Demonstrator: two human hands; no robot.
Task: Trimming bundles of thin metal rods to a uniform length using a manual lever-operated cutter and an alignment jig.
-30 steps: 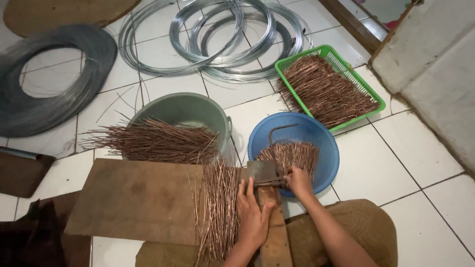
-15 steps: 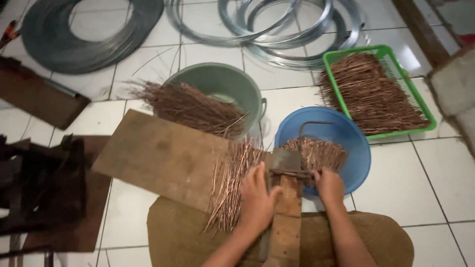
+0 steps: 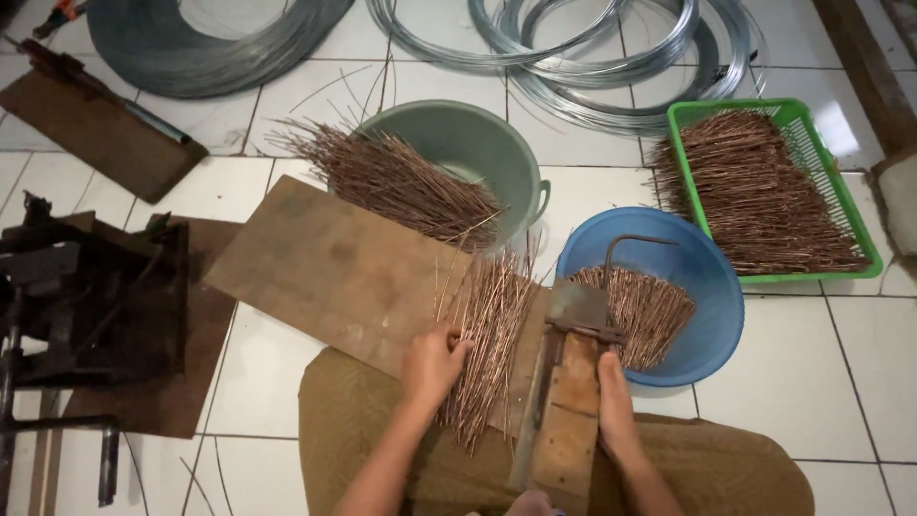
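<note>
Left hand point(image 3: 432, 364) grasps copper rods point(image 3: 487, 334) (board edge close); right hand point(image 3: 614, 401) rests released beside cutter point(image 3: 573, 382).

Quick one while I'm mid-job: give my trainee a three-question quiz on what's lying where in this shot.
1. True or false: the left hand rests on the loose pile of thin copper-coloured rods on the brown wooden board.
2. Which container holds the bent metal rod? A green plastic basket; B round blue plastic basin; C grey-green bucket.
3. What does the right hand lie beside?

Key: 1 true. 2 B. 3 The upright wooden block with a metal blade.
</note>
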